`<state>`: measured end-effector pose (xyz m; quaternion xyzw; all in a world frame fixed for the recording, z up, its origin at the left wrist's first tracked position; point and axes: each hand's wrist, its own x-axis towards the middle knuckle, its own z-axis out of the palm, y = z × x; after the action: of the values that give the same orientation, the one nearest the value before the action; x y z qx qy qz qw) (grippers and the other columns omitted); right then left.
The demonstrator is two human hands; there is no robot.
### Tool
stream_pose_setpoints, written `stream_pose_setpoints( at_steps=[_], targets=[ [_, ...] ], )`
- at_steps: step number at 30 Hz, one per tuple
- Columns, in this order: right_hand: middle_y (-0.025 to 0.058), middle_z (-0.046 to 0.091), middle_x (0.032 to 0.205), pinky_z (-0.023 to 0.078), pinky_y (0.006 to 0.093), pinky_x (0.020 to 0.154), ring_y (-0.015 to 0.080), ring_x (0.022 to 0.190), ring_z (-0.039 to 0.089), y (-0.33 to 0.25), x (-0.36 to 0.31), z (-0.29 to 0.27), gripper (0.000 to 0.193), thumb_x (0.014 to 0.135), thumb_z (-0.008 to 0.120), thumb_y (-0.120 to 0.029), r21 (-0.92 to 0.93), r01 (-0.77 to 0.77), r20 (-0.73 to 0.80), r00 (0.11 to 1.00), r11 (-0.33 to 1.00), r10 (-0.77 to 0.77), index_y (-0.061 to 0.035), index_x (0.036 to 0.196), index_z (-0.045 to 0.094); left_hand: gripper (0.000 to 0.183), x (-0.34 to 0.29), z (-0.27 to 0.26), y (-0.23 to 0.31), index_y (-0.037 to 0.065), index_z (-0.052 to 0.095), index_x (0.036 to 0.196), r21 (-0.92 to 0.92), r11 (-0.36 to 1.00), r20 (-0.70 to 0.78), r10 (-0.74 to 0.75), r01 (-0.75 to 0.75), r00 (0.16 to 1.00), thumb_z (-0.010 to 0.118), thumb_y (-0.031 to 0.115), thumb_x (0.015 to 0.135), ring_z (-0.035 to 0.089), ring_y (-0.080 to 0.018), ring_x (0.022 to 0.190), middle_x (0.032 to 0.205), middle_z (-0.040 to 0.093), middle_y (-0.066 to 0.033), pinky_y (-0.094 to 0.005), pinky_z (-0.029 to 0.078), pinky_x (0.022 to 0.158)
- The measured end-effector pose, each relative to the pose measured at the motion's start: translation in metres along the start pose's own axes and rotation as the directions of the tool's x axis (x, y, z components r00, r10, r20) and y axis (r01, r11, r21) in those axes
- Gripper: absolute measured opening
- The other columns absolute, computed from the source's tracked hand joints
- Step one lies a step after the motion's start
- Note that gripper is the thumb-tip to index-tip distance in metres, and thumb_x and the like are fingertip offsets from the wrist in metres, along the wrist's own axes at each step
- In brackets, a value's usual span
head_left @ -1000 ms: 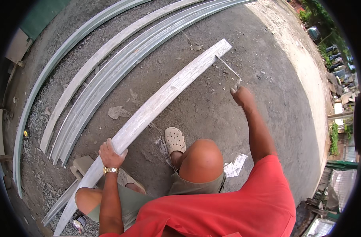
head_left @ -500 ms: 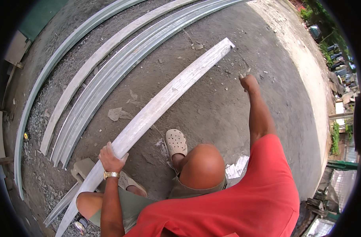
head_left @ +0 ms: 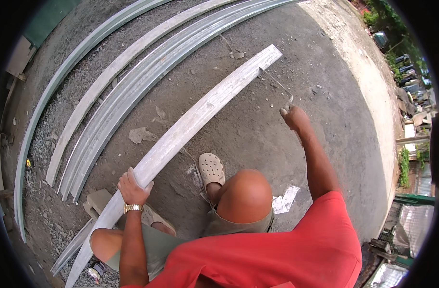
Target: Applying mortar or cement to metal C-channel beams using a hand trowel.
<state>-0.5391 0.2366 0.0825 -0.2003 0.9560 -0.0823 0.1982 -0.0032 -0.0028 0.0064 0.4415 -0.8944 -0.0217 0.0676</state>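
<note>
A long whitish beam (head_left: 195, 122) runs slantwise from the lower left to the upper middle of the head view. My left hand (head_left: 133, 187), with a gold watch at the wrist, grips the beam's nearer part, thumb on the right edge and fingers across the top. Out to the right, my right hand (head_left: 292, 116) is closed around the handle of a thin rod-like tool (head_left: 276, 82). The rod's tip reaches the beam's right edge near its far end. What kind of tool it is, I cannot make out.
Several long metal channels (head_left: 118, 103) and a pale beam (head_left: 92, 96) lie on the ground to the left. A concrete block (head_left: 97, 201) sits under the beam near my left hand. White paper (head_left: 285, 199) lies right of my knee. A tape measure (head_left: 29, 163) rests far left.
My right hand has moved left and down slightly, bringing the rod's tip to the beam's edge. My left hand keeps its grip on the beam.
</note>
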Motion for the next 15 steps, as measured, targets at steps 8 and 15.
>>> stream_pose_setpoints(
  at_steps=[8, 15],
  targets=[
    [0.018, 0.067, 0.1, 0.049, 0.0457, 0.08, 0.035, 0.096, 0.064, 0.011, 0.009, 0.01, 0.044, 0.085, 0.056, -0.045, -0.178, 0.019, -0.15, 0.988, 0.984, -0.046, -0.007, 0.107, 0.063, 0.094, -0.004, 0.003, -0.004, 0.001, 0.044, 0.129, 0.014, 1.0, 0.001, -0.008, 0.008, 1.0, 0.083, 0.044, 0.055, 0.048, -0.0337, 0.105, 0.112, 0.051, -0.0171, -0.0457, 0.037, 0.091],
    [0.0168, 0.067, 0.072, 0.05, 0.0422, 0.07, 0.0299, 0.068, 0.068, 0.009, 0.086, -0.02, 0.046, 0.089, 0.052, -0.045, -0.077, -0.107, -0.128, 0.987, 0.991, 0.097, -0.0015, 0.1, 0.062, 0.094, -0.003, 0.002, -0.003, 0.002, 0.044, 0.13, 0.003, 1.0, 0.004, -0.007, 0.007, 1.0, 0.083, 0.043, 0.055, 0.048, -0.0338, 0.104, 0.111, 0.051, -0.0168, -0.0468, 0.037, 0.09]
  ],
)
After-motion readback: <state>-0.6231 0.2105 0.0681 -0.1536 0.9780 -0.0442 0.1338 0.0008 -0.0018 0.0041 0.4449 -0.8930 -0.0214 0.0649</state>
